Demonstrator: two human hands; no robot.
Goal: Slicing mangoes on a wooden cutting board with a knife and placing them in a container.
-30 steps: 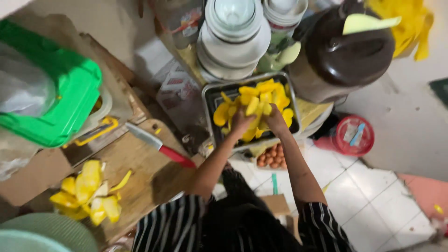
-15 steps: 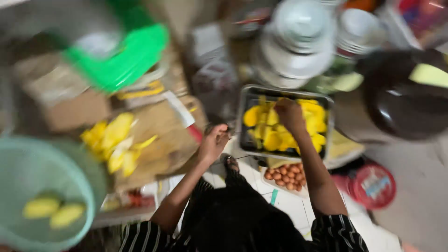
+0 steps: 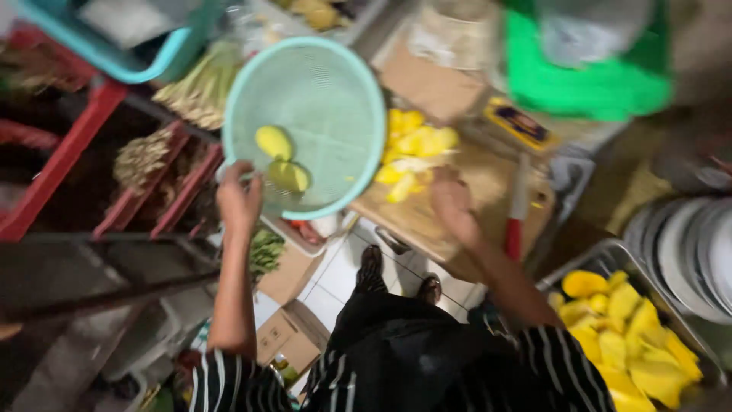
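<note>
I count two peeled yellow-green fruits (image 3: 280, 159) in my one mint colander (image 3: 305, 126), one red-handled knife (image 3: 517, 210) on one wooden cutting board (image 3: 457, 206), one metal tray (image 3: 610, 259) of slices, and my two hands (image 3: 239, 200).

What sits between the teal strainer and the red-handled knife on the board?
In the head view, a pile of yellow fruit pieces and the right hand lie on the wooden cutting board between the teal strainer and the red-handled knife.
</note>
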